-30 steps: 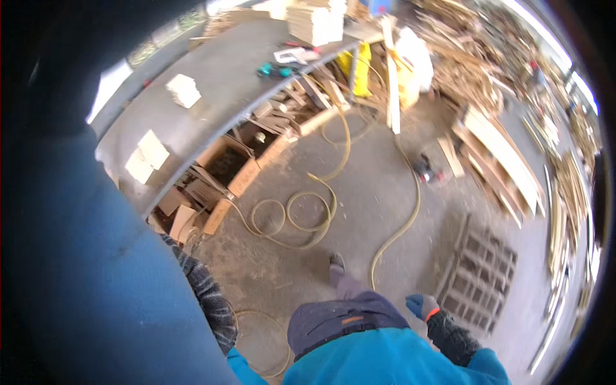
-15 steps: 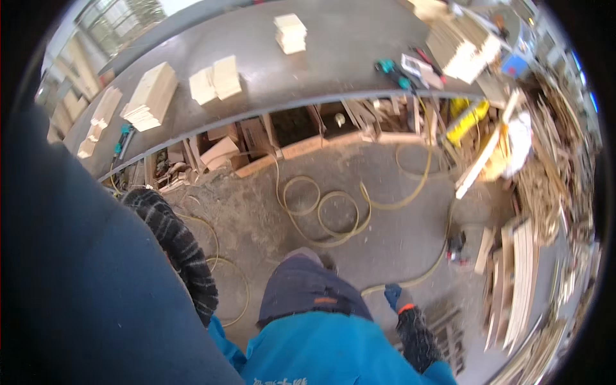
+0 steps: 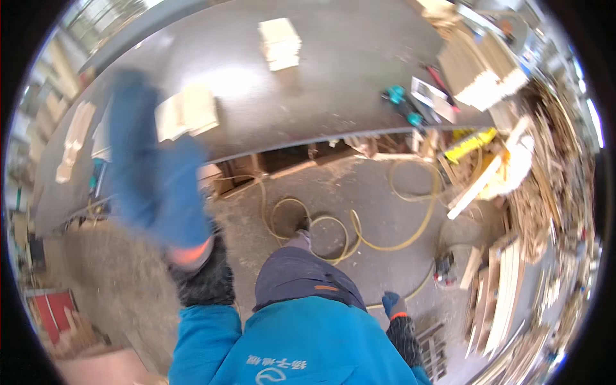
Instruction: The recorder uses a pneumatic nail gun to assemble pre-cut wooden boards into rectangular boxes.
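Observation:
My left hand (image 3: 151,154), in a blue glove with an orange cuff, is raised over the left part of the dark table (image 3: 346,70). Motion blurs it, but its fingers stretch upward with the thumb apart, and I see nothing held. Behind it, partly covered, lies a pair of pale wooden board stacks (image 3: 192,112). Down at my right side hangs my right hand (image 3: 393,304), also gloved in blue. Its fingers look curled in, with nothing visible in them. Farther back on the table sits a small stack of pale wood pieces (image 3: 280,48).
A teal-and-black power tool (image 3: 403,106) lies near the table's front edge, left of a large stack of boards (image 3: 481,74). A yellow hose (image 3: 410,240) loops over the floor. Long boards (image 3: 500,295) and scrap wood (image 3: 545,160) crowd the right side.
My left arm, a dark mass close to the camera before, has swung forward, and its gloved hand now shows over the table. My right hand still hangs low. The view has shifted slightly.

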`<action>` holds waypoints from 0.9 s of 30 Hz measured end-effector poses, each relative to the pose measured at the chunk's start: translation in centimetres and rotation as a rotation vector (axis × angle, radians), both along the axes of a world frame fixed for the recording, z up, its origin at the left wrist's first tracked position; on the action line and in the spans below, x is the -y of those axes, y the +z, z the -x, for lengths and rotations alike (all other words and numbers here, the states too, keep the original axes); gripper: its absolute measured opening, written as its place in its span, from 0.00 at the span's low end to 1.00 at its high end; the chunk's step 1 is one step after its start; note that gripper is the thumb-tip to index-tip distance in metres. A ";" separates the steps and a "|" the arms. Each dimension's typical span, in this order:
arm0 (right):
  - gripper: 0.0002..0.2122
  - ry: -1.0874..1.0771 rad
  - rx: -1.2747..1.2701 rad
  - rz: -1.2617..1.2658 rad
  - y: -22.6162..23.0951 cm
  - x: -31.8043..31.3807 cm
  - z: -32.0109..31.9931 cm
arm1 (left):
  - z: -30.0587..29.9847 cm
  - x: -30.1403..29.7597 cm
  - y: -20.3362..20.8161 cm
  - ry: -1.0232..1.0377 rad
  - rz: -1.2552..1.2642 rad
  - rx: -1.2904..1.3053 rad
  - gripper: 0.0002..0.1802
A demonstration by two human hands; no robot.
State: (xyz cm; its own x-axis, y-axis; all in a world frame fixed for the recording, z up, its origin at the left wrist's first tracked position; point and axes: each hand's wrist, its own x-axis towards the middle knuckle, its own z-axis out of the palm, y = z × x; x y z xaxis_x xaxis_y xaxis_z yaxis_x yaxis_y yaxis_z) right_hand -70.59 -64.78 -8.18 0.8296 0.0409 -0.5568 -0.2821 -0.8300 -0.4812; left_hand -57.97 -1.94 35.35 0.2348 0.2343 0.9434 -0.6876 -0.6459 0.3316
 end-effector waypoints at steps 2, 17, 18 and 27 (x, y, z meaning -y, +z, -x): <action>0.21 -0.085 -0.201 -0.018 -3.6 1.7 0.5 | -5.9 -2.0 -6.2 0.255 0.267 -0.362 0.37; 0.19 0.210 -0.090 0.006 -5.0 -2.6 -32.2 | -19.9 -28.9 -29.1 1.250 0.250 -1.321 0.65; 0.20 0.163 -0.028 0.018 -2.4 -3.2 -33.4 | -23.2 -26.3 -29.1 1.169 0.193 -1.244 0.62; 0.21 0.138 0.112 -0.071 8.6 -10.5 -54.9 | -23.1 -32.0 -31.4 1.340 0.259 -1.757 0.68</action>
State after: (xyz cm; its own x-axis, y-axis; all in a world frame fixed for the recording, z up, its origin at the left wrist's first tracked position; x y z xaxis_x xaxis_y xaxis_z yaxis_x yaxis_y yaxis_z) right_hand -15.72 -54.31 0.40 0.8700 0.1943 -0.4531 -0.1093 -0.8202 -0.5616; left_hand -34.85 30.05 3.98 0.2006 0.9789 -0.0395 0.9780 -0.1978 0.0659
